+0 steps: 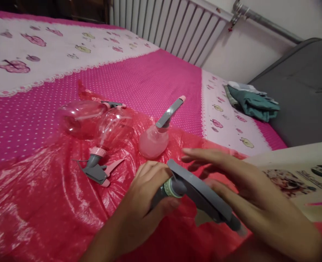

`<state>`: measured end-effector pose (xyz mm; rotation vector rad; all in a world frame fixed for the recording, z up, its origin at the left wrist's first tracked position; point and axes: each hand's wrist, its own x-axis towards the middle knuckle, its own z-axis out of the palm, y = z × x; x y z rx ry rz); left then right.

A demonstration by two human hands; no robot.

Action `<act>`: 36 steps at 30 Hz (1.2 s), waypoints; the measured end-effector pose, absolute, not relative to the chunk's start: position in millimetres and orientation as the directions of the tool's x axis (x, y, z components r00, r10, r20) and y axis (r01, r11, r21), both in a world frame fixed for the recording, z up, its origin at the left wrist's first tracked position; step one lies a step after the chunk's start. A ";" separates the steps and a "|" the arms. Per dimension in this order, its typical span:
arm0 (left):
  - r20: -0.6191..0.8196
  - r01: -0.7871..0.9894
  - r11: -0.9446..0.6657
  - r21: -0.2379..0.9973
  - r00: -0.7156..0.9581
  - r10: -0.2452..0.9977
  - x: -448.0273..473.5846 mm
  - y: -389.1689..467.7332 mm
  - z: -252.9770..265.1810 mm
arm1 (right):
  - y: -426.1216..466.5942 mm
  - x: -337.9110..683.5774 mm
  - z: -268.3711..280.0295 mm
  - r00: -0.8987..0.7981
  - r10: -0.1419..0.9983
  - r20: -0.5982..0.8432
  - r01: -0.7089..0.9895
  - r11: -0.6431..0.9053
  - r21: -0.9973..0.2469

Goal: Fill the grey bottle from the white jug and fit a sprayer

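A spray bottle with a grey head and a green collar is gripped in my left hand, whose fingers wrap around it just below the collar. Most of its body is hidden by that hand. Beside the spray head is my right hand, fingers stretched out and apart; whether the fingertips touch the head I cannot tell. Beyond my hands a pink spray bottle stands upright on a red plastic sheet. To the left, two clear spray bottles with pink collars lie on their sides.
A pink and white bedspread spreads under the sheet. Folded clothes sit by the grey headboard at right. A printed cream box or bag is near my right arm. A white radiator stands along the wall.
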<state>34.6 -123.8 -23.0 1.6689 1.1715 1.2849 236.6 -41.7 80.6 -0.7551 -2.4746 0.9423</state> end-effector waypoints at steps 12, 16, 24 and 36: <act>0.307 0.248 -0.320 0.914 0.088 0.947 35.3 -122.4 -22.1 | -36.8 204.9 85.8 -0.845 0.534 -0.034 0.230 0.306 -0.924; 0.272 0.235 -0.281 0.930 0.071 0.960 34.3 -123.8 -23.6 | -37.8 204.1 79.5 -0.808 0.584 0.072 0.253 0.454 -0.854; 0.347 0.327 -0.331 0.885 0.010 0.938 40.0 -122.4 -29.4 | -54.2 199.3 68.9 -0.643 0.763 0.068 0.479 0.471 -0.741; 0.415 0.334 -0.409 0.849 0.059 0.908 40.2 -120.1 -22.0 | -40.0 212.1 72.4 -0.801 0.501 0.327 0.343 0.833 -0.435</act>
